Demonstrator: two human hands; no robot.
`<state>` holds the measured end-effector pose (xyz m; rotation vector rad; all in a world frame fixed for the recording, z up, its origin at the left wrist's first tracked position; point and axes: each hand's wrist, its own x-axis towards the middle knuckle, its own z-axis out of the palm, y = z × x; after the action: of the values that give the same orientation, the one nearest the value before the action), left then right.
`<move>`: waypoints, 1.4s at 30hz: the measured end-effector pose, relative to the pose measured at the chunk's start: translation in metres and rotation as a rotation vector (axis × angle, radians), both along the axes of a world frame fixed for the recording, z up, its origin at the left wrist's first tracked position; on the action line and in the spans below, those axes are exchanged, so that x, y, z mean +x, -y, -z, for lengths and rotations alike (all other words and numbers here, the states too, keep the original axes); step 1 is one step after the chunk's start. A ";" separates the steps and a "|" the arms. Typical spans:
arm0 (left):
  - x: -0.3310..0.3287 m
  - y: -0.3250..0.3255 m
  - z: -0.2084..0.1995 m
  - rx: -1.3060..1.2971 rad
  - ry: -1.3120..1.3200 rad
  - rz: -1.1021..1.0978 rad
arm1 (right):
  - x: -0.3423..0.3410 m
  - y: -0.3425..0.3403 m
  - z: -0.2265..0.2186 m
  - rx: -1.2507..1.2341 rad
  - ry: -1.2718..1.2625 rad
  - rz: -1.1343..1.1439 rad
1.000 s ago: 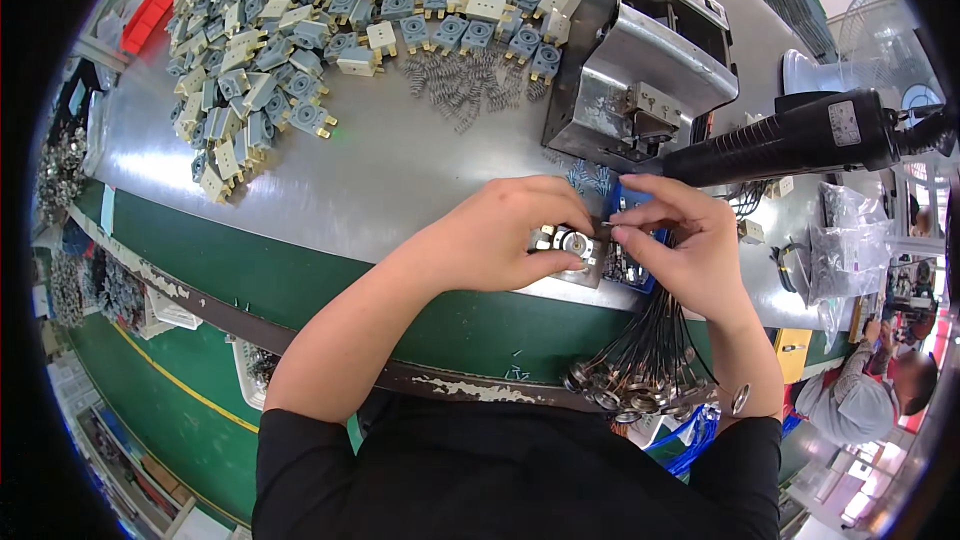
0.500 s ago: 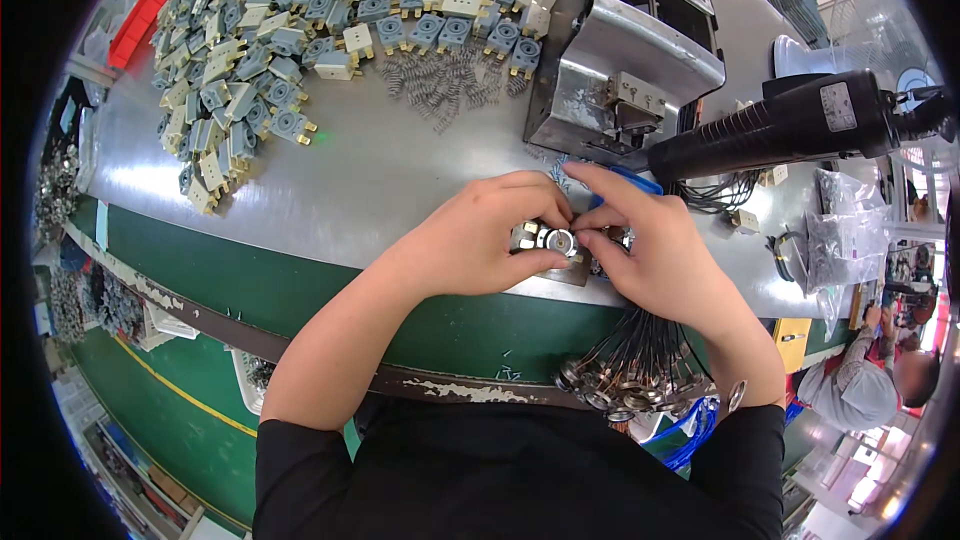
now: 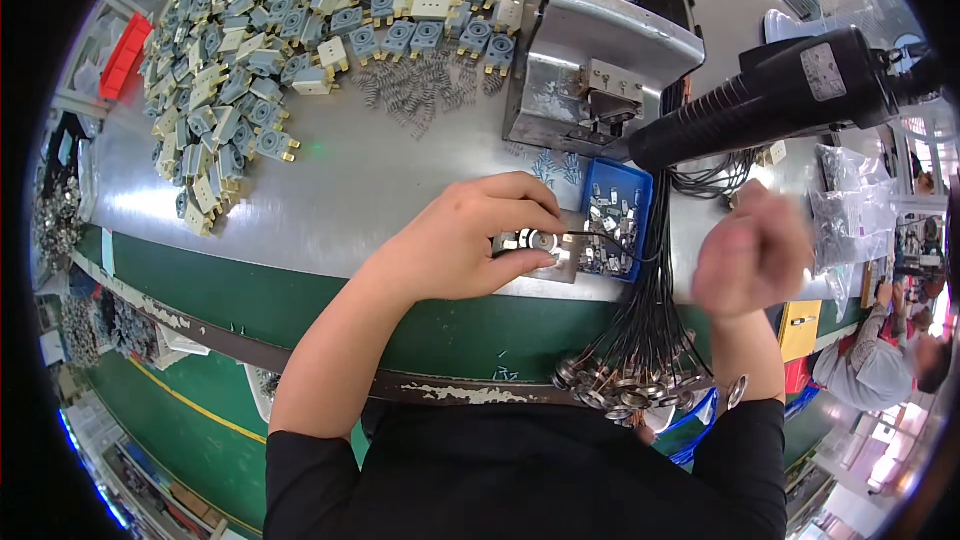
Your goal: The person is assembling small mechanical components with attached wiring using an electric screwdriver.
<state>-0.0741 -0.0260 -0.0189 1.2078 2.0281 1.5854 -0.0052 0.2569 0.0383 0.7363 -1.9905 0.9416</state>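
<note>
My left hand (image 3: 480, 235) has its thumb and fingers closed around a small part with a round silver top (image 3: 538, 240). The part sits at a metal plate (image 3: 562, 265) near the table's front edge. A black wire (image 3: 600, 237) runs from beside it toward a bundle of black wires (image 3: 655, 270). My right hand (image 3: 755, 255) is raised to the right of that bundle, apart from the part. Motion smears its fingers, so whether it holds anything is hidden. A blue tray (image 3: 641, 202) with several small metal pieces lies between my hands.
Grey and cream plastic housings (image 3: 270, 50) with brass tabs are heaped at the back left, beside loose springs (image 3: 415, 95). A metal machine (image 3: 560, 90) stands behind the tray. A black power screwdriver (image 3: 740, 105) juts in from the right. Round metal wire ends (image 3: 625, 385) hang over the front edge.
My right hand has left the small part and swung right, uncovering the blue tray and the black wire. My left hand still grips the part. The view has shifted slightly.
</note>
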 end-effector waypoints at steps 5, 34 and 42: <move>-0.001 0.000 0.001 0.009 -0.007 -0.001 | -0.053 0.011 -0.026 -0.498 0.531 -0.223; -0.004 0.002 0.002 0.016 -0.034 0.005 | -0.116 0.048 -0.047 -0.830 0.460 -0.437; -0.001 0.001 0.003 0.022 -0.048 0.005 | -0.111 0.051 -0.045 -0.815 0.486 -0.426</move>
<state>-0.0754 -0.0274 -0.0220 1.2691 2.0403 1.5959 -0.1165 0.2059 0.0834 0.4776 -1.5945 2.1729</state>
